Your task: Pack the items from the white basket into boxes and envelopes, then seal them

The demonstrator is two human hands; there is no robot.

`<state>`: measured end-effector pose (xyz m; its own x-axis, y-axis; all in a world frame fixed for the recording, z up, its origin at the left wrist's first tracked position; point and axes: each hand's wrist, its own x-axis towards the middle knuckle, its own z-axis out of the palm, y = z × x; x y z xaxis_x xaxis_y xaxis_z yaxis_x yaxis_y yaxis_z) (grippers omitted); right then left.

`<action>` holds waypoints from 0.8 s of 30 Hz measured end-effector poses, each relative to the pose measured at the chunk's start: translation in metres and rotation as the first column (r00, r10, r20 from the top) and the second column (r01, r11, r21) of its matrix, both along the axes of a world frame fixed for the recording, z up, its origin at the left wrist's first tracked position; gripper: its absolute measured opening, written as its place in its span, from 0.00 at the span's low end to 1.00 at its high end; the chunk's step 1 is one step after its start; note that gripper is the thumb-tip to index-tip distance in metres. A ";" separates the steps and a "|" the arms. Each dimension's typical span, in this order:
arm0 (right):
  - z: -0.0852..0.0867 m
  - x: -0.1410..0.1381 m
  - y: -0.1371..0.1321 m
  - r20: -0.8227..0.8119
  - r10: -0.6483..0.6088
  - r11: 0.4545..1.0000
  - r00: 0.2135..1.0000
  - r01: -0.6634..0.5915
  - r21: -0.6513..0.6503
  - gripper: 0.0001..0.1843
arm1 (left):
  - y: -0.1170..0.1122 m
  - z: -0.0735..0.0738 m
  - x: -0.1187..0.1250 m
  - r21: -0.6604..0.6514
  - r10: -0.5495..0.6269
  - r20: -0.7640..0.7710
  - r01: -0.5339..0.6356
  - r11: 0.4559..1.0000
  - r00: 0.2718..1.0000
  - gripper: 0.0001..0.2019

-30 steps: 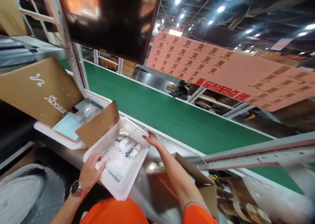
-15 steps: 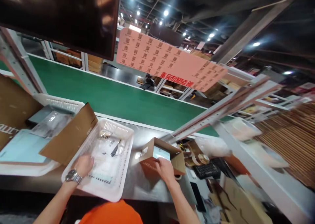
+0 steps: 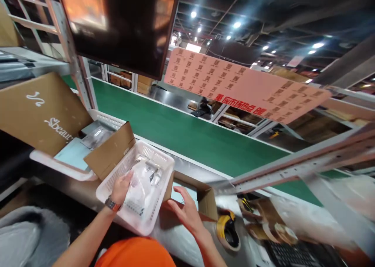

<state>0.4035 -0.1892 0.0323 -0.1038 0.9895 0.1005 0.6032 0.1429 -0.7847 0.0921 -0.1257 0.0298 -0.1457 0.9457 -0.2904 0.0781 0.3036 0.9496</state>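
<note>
A white perforated basket (image 3: 148, 224) stands in front of me with clear plastic bags (image 3: 146, 187) in it, some showing dark print. My left hand (image 3: 120, 188), with a watch on the wrist, reaches over the basket's left side. Its fingers are closed on the near edge of a clear plastic bag. Right of the basket is an open cardboard box (image 3: 207, 198) holding a pale blue flat item (image 3: 177, 196). Over the box's near side is my right hand (image 3: 187, 210), thumb and fingers spread and nothing in them.
Left, a second white basket (image 3: 63, 167) carries an open printed carton (image 3: 55, 118) with a pale blue box (image 3: 73, 153). A yellow-and-black tape dispenser (image 3: 227, 230) sits right of the cardboard box, near a keyboard (image 3: 290, 253). Beyond runs a green conveyor belt (image 3: 175, 122), under a monitor (image 3: 117, 28) and a pink sign (image 3: 234, 83).
My view has swung left. My right hand has drawn out of the cardboard box and spread its fingers. My left hand has moved further over the bags in the basket.
</note>
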 end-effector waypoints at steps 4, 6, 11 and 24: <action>0.027 -0.038 -0.009 -0.203 0.248 0.969 0.947 -0.239 0.068 0.39 | -0.023 0.013 0.055 0.100 -0.066 -0.046 0.070 0.993 0.997 0.37; 0.025 -0.038 -0.012 -0.163 0.239 0.968 0.957 -0.220 0.122 0.27 | -0.035 0.015 0.079 0.157 -0.134 -0.070 0.144 0.977 0.988 0.39; 0.003 0.037 -0.017 -0.134 0.020 0.996 0.991 -0.007 0.094 0.14 | -0.050 0.008 0.107 0.216 -0.284 -0.205 0.327 0.920 0.937 0.41; 0.001 0.146 -0.050 -0.548 -0.613 0.762 0.570 0.608 -0.220 0.27 | 0.080 -0.064 0.148 -0.152 -0.413 -0.678 0.433 0.888 0.609 0.06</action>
